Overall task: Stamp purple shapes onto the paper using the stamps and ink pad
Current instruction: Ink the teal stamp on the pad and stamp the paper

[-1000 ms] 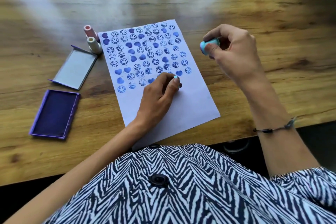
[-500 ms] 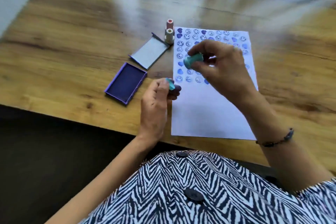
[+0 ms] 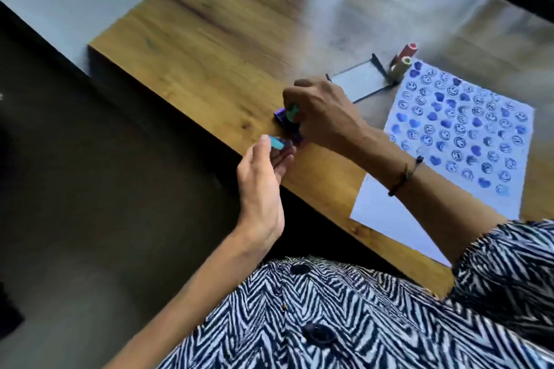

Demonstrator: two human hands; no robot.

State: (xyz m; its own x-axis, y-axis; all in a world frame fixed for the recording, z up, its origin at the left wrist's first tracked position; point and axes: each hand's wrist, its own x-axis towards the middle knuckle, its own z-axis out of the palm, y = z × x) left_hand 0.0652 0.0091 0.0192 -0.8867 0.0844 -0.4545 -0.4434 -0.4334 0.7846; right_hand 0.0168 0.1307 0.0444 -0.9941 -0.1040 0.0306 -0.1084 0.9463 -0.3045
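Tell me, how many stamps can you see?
4. One teal stamp is in the right hand, down on the purple ink pad. One is in the left hand. A red stamp and a cream stamp stand by the paper.

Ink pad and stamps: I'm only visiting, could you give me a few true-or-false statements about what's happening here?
1. The right hand presses a green stamp on the purple ink pad. True.
2. The left hand is empty. False: it holds a teal stamp.
3. Two spare stamps stand at the paper's far corner. True.
4. The paper is blank. False: purple smileys and hearts cover its far part.
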